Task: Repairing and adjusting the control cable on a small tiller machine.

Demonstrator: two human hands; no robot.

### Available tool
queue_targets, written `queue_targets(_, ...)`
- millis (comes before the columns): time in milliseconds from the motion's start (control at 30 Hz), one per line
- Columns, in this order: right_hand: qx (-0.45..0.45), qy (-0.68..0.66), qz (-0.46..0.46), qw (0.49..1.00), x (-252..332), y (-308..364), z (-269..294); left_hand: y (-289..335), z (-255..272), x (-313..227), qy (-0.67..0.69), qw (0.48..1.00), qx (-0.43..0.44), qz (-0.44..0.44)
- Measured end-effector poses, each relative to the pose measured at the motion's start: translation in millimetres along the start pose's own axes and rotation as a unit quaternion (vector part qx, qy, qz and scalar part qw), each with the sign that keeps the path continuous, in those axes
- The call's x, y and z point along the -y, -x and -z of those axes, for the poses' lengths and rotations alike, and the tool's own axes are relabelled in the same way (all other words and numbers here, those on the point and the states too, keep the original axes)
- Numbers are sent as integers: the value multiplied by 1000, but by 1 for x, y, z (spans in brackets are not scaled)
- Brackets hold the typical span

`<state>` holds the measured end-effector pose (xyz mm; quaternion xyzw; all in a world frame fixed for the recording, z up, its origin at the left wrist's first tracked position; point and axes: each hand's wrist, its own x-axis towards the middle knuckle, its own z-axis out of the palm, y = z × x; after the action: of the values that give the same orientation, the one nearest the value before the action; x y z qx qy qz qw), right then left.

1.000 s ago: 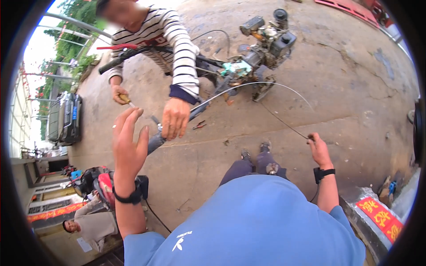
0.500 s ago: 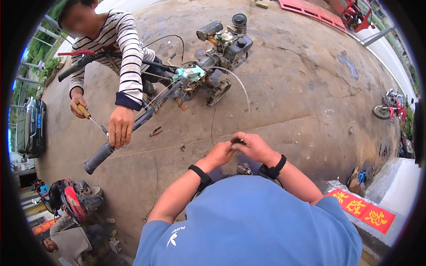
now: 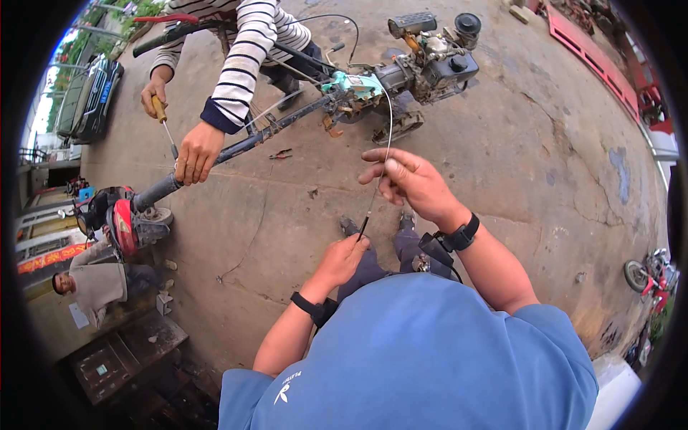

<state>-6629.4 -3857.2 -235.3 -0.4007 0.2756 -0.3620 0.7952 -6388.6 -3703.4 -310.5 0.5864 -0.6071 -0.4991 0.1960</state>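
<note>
A thin control cable (image 3: 390, 118) with a pale sheath curves down from a two-wheeled tiller (image 3: 401, 72) toward me. My left hand (image 3: 340, 266) is closed on the black lower end of this cable, just in front of my body. Higher up, my right hand (image 3: 416, 188) has its fingers apart beside the cable, which passes across the thumb and fingers; I see no firm grip there. Another person in a striped shirt (image 3: 251, 64) holds a yellow-handled screwdriver (image 3: 159, 109) against the handlebar (image 3: 240, 147), the other hand resting near its grip.
Red-handled pliers (image 3: 282, 154) lie on the concrete ground beneath the handlebar. At left are a parked car (image 3: 89, 100), a red motorbike (image 3: 122, 222) and a second person (image 3: 107, 279). A brown wooden cabinet (image 3: 122, 358) stands lower left; another motorbike (image 3: 648, 276) is far right.
My hands, close together before, are now apart, the right raised beside the cable. The cable's black end now shows in my left hand. The view has swung, shifting the tiller rightward.
</note>
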Motion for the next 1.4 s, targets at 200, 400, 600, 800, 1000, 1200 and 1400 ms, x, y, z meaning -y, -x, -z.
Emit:
queue_targets(200, 53, 317, -26, 947, 18, 2, -34, -12, -10, -52, 66, 996, -62, -10)
queue_targets(400, -15, 130, -15, 991, 72, -25, -30, -19, -8, -68, 65, 998, -7, 18)
queue_targets(600, 77, 348, -9, 934, 34, -41, -17, -41, -12, -61, 146, 989, 20, 32)
queue_targets(800, 49, 233, 0, 971, 72, -62, -31, -50, 0, -71, 161, 986, 15, 33)
queue_targets(1000, 112, 303, -39, 946, 64, -71, -39, -57, 4, -84, 235, 971, -19, 35)
queue_targets(1200, 113, 249, -3, 962, 69, -101, -34, -61, 14, -93, 263, 963, 6, 56)
queue_targets(1400, 152, 188, -40, 970, 49, -84, -12, -85, 24, -100, 492, 870, -22, -26)
